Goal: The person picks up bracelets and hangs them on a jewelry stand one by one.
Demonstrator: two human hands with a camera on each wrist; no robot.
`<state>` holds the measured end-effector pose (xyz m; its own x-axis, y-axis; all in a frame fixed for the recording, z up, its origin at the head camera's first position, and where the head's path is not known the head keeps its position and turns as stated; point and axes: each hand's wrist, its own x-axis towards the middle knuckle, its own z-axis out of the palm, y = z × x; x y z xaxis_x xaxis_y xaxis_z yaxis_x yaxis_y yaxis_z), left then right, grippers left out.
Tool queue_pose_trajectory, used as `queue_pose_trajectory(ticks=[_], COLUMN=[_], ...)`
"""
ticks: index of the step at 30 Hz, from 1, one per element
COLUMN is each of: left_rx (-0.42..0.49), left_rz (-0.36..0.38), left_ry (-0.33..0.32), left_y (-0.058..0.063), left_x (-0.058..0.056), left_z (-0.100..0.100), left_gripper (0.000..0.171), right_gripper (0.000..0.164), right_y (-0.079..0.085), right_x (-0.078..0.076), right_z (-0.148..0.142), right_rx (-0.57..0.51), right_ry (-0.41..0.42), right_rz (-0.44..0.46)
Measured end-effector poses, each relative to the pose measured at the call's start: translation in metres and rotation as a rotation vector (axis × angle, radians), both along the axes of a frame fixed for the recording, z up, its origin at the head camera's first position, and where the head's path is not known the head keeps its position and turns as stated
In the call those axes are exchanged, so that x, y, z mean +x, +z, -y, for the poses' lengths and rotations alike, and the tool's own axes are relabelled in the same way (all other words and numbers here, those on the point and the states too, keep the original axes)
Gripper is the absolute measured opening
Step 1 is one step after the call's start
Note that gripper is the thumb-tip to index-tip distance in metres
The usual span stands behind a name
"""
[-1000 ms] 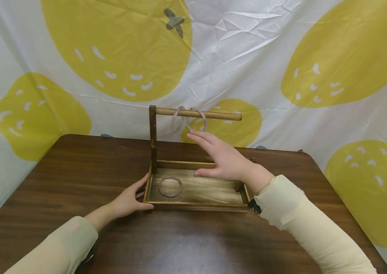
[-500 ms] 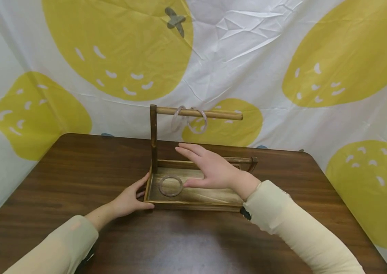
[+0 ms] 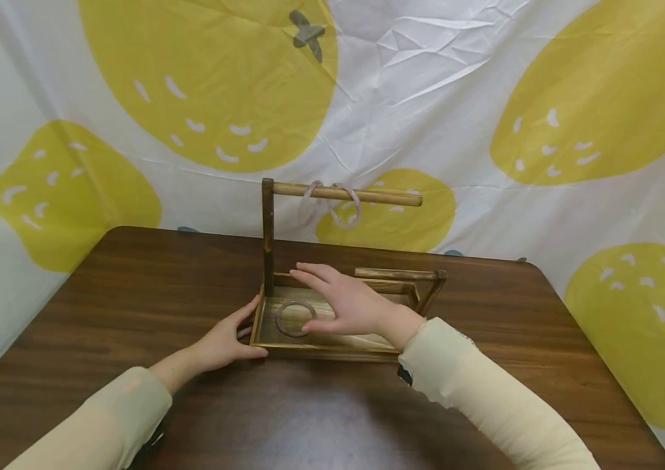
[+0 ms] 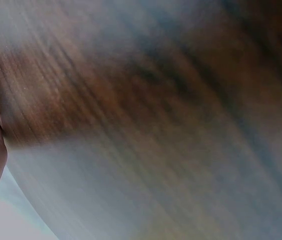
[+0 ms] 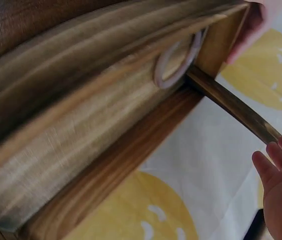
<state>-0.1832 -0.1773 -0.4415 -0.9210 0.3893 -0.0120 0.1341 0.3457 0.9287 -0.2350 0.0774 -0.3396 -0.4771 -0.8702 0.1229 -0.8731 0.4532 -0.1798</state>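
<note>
A wooden stand [image 3: 326, 353] in the head view has a shallow tray, a tall left post and a long upper bar [image 3: 394, 196]. Two pale translucent bangles, the left one [image 3: 311, 189] and the right one [image 3: 358, 209], hang from that bar. A third bangle [image 3: 279, 318] lies in the tray's left part; the right wrist view also shows this bangle [image 5: 159, 75]. My left hand [image 3: 222, 341] rests against the tray's left end, thumb at the front corner. My right hand [image 3: 351, 303] hovers over the tray, fingers extended, holding nothing; its thumb tip overlaps the bangle's right side, contact unclear.
A shorter, lower bar [image 3: 394, 273] stands at the tray's right end, partly behind my right hand. The stand sits on a dark wooden table [image 3: 91, 326]. Behind it hangs a white cloth [image 3: 426, 117] printed with yellow fruit.
My right hand has moved down and left from just below the hanging bangles to over the tray, beside the lying bangle. The left hand has stayed at the tray's left end.
</note>
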Motion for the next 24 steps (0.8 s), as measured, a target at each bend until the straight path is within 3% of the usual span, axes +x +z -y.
queue_pose_trajectory(ticks=[11,24], left_rx=[0.004,-0.001], left_rz=[-0.005,-0.005], left_ry=[-0.008,-0.008], left_y=[-0.002,0.000], left_x=[-0.001,0.001], left_z=[0.001,0.001], left_gripper=[0.103,0.103], right_gripper=[0.083,0.081], right_y=[-0.022,-0.045], right_x=[-0.006,-0.010], right_z=[0.010,0.019], right_rx=[0.044,0.130], right_ry=[-0.044,-0.101], right_rz=[0.060,0.065])
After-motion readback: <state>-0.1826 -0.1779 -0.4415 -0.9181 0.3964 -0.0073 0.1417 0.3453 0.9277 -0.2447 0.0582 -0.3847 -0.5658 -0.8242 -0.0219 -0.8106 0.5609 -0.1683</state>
